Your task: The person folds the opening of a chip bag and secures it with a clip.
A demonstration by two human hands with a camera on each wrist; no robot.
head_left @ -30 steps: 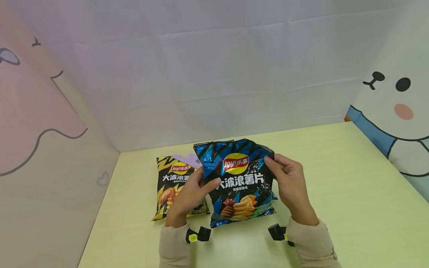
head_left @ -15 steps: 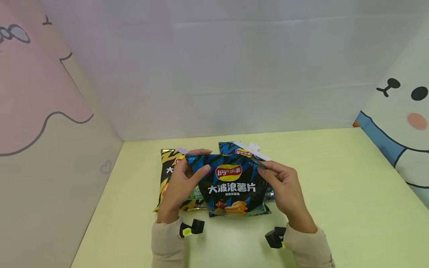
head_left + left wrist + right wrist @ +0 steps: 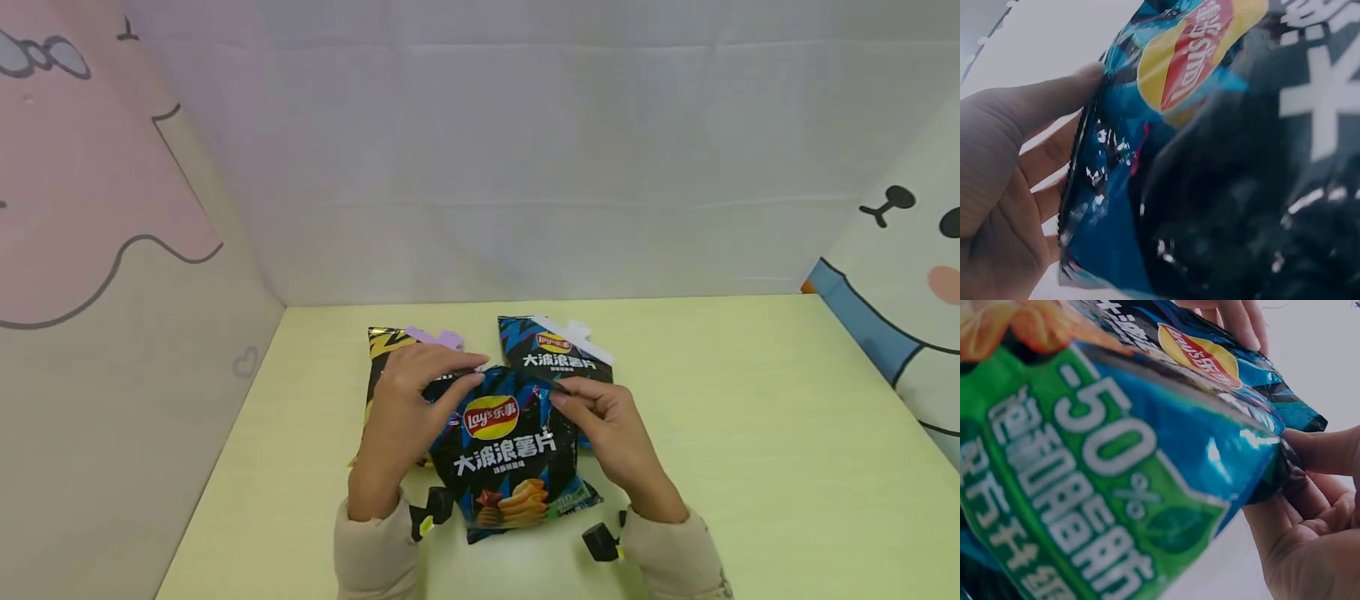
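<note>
A blue and black crisp bag [image 3: 510, 454] is held just above the yellow-green table [image 3: 750, 433], close to me. My left hand [image 3: 416, 392] pinches its upper left corner, thumb on the front; the bag [image 3: 1210, 156] fills the left wrist view beside the thumb [image 3: 1041, 100]. My right hand [image 3: 592, 417] pinches the upper right edge, and the right wrist view shows the bag [image 3: 1116, 469] pinched between the fingers [image 3: 1322, 453]. A second blue bag [image 3: 551, 354] closed with a white clip [image 3: 573, 333] lies behind. A yellow and black bag [image 3: 386, 354] with a purple clip [image 3: 435, 337] lies at the left.
Printed cloth walls stand around the table: pink and beige at the left [image 3: 112, 250], white at the back, a cartoon face at the right [image 3: 915, 292]. Bare tabletop extends to the right of the bags.
Both hands have lowered the blue bag toward me and folded its top edge down. The second blue bag with the white clip, hidden behind it a second ago, now shows.
</note>
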